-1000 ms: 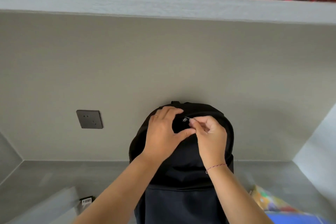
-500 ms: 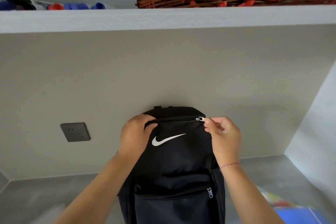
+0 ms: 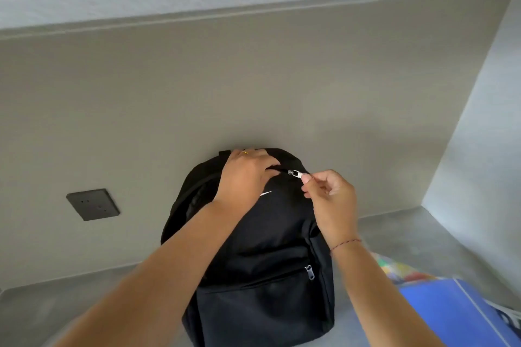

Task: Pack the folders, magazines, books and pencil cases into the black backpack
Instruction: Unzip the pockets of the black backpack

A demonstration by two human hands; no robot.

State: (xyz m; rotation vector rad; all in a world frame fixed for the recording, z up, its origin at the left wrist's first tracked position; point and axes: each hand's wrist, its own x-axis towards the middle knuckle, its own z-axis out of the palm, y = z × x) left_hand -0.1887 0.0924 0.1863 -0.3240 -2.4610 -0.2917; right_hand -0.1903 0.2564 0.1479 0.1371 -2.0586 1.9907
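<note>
While the black backpack (image 3: 262, 251) stands upright on the grey desk (image 3: 417, 236), leaning with its back against the wall, the person works at its top. The left hand (image 3: 245, 177) lies flat over the crown of the bag, with the fingers (image 3: 265, 162) spread and pressing on the fabric just beside the zipper line. This probably keeps the bag steady and the zipper track tight, so that the slider can run without catching. The right hand (image 3: 328, 197) is at the right side of the top, and its thumb and forefinger are pinched together on the metal zipper pull (image 3: 296, 173); the other fingers are loosely curled. The main compartment seems mostly closed at this moment, so the step in hand is judged to be the opening of the bag, before anything can go inside.

A second zipper (image 3: 309, 272) on the front pocket hangs down untouched. To the right of the backpack, near the lower corner of the view, a blue folder (image 3: 451, 310) lies on the desk, with some colourful printed thing (image 3: 400, 270) just behind it; they are too blurred to say more. They wait near the right hand, which should make the packing easy.
</note>
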